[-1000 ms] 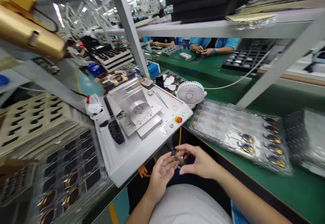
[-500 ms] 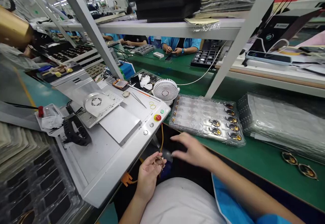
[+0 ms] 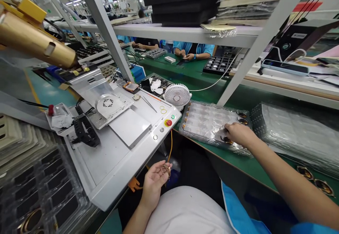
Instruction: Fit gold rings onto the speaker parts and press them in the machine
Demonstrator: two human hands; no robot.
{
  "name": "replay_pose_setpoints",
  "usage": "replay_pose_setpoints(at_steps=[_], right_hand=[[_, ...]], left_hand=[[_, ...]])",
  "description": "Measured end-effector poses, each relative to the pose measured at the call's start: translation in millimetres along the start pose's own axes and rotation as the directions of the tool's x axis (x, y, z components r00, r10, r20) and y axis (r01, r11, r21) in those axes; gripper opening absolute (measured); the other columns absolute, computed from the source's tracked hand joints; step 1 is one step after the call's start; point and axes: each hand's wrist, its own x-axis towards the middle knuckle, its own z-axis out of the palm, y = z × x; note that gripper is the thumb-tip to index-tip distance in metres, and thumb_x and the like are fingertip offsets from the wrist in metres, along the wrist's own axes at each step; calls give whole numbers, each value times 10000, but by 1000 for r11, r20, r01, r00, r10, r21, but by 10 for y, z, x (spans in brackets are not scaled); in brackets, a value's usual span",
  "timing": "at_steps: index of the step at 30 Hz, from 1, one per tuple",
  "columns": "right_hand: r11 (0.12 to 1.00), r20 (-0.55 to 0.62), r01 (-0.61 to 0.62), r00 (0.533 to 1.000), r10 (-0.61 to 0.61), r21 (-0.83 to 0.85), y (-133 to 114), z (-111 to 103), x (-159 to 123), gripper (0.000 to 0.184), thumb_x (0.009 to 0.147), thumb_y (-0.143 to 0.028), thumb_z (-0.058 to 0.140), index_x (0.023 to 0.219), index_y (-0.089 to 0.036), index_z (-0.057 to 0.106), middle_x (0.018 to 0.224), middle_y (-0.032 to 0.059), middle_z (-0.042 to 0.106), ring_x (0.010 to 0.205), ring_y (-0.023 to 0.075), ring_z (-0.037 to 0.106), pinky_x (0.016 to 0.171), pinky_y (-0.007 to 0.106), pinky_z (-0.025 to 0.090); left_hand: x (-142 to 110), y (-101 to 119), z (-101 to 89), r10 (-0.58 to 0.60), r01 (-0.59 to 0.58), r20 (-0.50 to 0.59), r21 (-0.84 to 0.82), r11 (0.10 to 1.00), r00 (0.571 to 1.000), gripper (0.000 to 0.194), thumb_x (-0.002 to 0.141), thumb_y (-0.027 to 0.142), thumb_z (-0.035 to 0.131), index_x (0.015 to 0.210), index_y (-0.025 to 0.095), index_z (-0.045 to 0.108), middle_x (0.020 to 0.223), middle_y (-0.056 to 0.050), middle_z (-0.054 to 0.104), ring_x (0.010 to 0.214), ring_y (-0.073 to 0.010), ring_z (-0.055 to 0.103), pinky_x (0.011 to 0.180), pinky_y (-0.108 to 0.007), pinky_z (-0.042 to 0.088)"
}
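My left hand (image 3: pixel 155 182) lies palm up in front of my body, with a thin copper-coloured ring (image 3: pixel 166 170) held in its fingers. My right hand (image 3: pixel 239 135) reaches out over a clear plastic blister tray (image 3: pixel 203 122) on the green bench. Its fingertips are down on the tray, beside a round dark part with a gold rim (image 3: pixel 227 140). Similar parts (image 3: pixel 243 121) sit along the tray's far side. My hand hides some of the tray, and I cannot see whether its fingers grip anything.
A white machine with an aluminium plate (image 3: pixel 107 106) and a red stop button (image 3: pixel 168 122) stands left. A white desk fan (image 3: pixel 177 95) is behind the tray. Stacked plastic trays (image 3: pixel 293 131) lie right, others (image 3: pixel 45 188) lower left. A co-worker's hands (image 3: pixel 186 55) work across the bench.
My right hand has left the ring and moved out onto the blister tray. Earlier both hands were together around the ring. My left hand still has the ring, and the view has turned.
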Motion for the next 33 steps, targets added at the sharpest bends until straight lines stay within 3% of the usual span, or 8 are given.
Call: replay_pose_setpoints(at_steps=[4, 9, 11, 18, 23, 27, 29, 33], right_hand=[[946, -95, 82, 994, -55, 313, -185, -10, -98, 413, 958, -179, 505, 1359, -116, 581, 927, 124, 719, 824, 257, 700, 709, 321, 528], [149, -194, 269, 900, -389, 951, -1180, 159, -479, 487, 932, -367, 614, 1390, -223, 528, 923, 34, 607, 661, 188, 638, 566, 314, 578], [19, -221, 265, 839, -497, 964, -1584, 185, -616, 379, 963, -346, 608, 1327, -239, 597, 918, 28, 603, 661, 174, 635, 591, 320, 589], [71, -614, 718, 638, -464, 693, -2120, 189, -619, 290, 1009, -170, 560, 1228, -252, 732, 995, 77, 638, 846, 204, 658, 650, 306, 545], [15, -658, 761, 571, -492, 649, -2208, 276, -625, 231, 1012, -122, 552, 1033, -244, 746, 1009, 69, 631, 820, 172, 662, 668, 279, 538], [30, -623, 765, 547, -559, 644, -2288, 127, -539, 188, 989, -158, 557, 901, -224, 710, 1092, 94, 619, 979, 223, 654, 782, 328, 541], [67, -601, 746, 583, -546, 662, -2362, -37, -373, 145, 967, -205, 575, 862, -218, 674, 1018, 85, 634, 954, 235, 642, 795, 350, 526], [211, -414, 543, 793, -446, 813, -2640, -354, 128, 98, 896, -274, 623, 819, -222, 590, 747, 9, 635, 686, 198, 597, 667, 318, 485]], left_hand=[[-24, 72, 48, -10, 10, 68, -8, 1000, 998, 466, 700, 273, 943, 1115, 191, 748, 1097, -112, 782, 1083, -255, 743, 984, -379, 568], [-50, 226, 253, -32, 20, 341, 39, 999, 939, 755, 563, 231, 1012, 1258, 235, 715, 1500, -176, 573, 1039, -266, 750, 858, -353, 601], [-50, 281, 294, -16, 3, 409, 32, 999, 912, 877, 510, 224, 1031, 1314, 278, 687, 1591, -172, 469, 1034, -279, 753, 819, -359, 607], [-151, 413, 115, 46, -53, 335, 12, 999, 941, 905, 567, 270, 1017, 1387, 266, 634, 1350, -159, 648, 1029, -278, 742, 833, -355, 582], [-219, 398, 57, 63, -37, 235, -113, 993, 970, 862, 573, 411, 1003, 1354, 277, 663, 1475, -149, 570, 943, -221, 752, 858, -343, 573], [-188, 380, 30, 81, -54, 165, -162, 985, 983, 796, 595, 408, 992, 1304, 193, 701, 1159, -132, 757, 951, -222, 753, 836, -289, 548], [-160, 402, 13, 102, -78, 134, -170, 982, 986, 800, 608, 394, 987, 1317, 175, 688, 1028, -122, 797, 954, -216, 754, 863, -288, 537], [-139, 481, 14, 120, -105, 104, -136, 985, 987, 866, 601, 388, 987, 1363, 157, 648, 1016, -132, 814, 966, -223, 755, 894, -306, 532]])
